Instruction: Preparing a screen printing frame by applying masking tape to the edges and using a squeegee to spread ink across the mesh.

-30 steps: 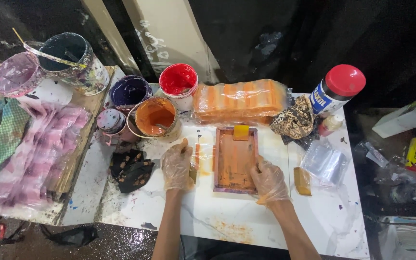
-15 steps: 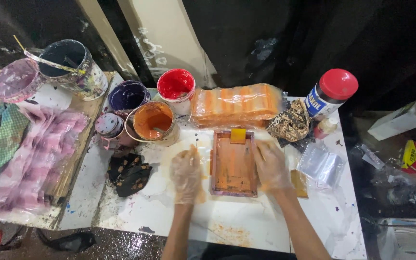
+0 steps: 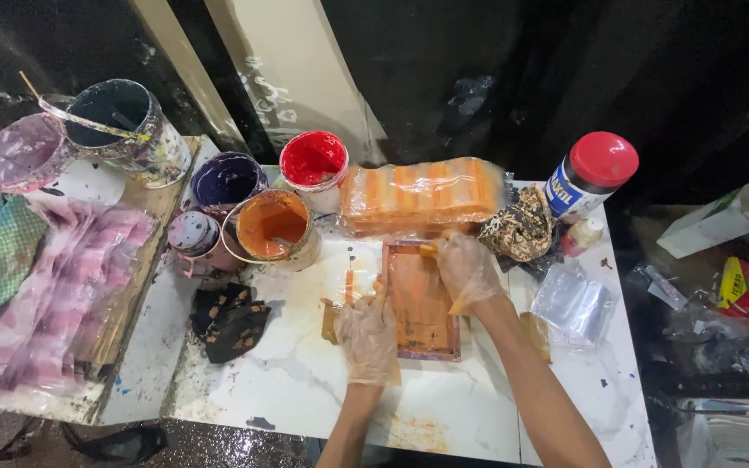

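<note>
**Frame under two gloved hands, long axis running away from the body**

Item: small rectangular frame, wooden-edged, orange-stained inside, flat on white table. Long axis front to back, tipped slightly left at the far end. Near short end toward the body; far short end just short of wrapped orange bundle.

Left hand: clear glove, at the frame's left long edge near the front corner. Fingers loosely curled, resting on table and rim; whether pressing or pinching the edge cannot be told. Nearer of the two to the front end.

Right hand: clear glove, over the far right part of the frame. Fingers drawn together around a small yellow-orange piece at the far end; piece mostly hidden, kind not certain. Forearm crossing the frame's right edge on a slant.

Relation of note: frame lies between the hands, left hand low-left, right hand high-right, roughly diagonal corners.

Surroundings: orange paint tub just left of the far end; red tub and dark blue tub behind it; dark patterned rag well left; red-capped jar and patterned cloth wad to the right; clear plastic bag near right forearm.
</note>
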